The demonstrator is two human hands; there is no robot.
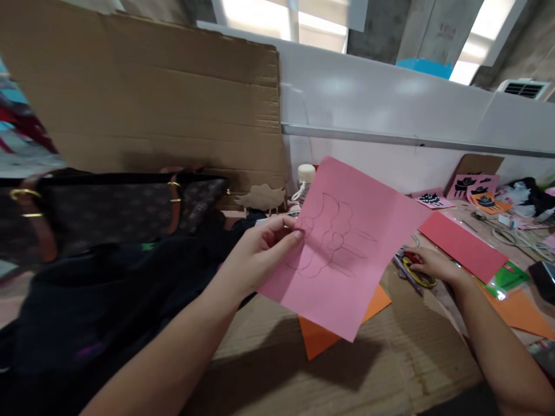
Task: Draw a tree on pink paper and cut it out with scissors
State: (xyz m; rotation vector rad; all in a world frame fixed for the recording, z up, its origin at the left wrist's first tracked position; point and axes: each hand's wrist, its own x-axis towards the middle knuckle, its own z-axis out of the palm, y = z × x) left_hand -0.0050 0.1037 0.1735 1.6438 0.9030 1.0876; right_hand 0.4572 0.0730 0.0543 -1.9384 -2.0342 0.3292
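Observation:
My left hand pinches a pink sheet of paper by its left side, thumb in front. The sheet is held up, tilted, and bears a pencil outline of a curvy, cloud-like shape with thin pointed legs. Under it, partly hidden, an orange sheet lies on the cardboard. To the right, my right hand has its fingers closed about the red and yellow handles of scissors on the table. Purple handles show beside them; how many tools lie there I cannot tell.
A red paper pack, a green packet and orange paper lie at right. Paper cutouts stand behind. A cardboard cutout and a bottle stand at the back; a brown bag and dark cloth are left.

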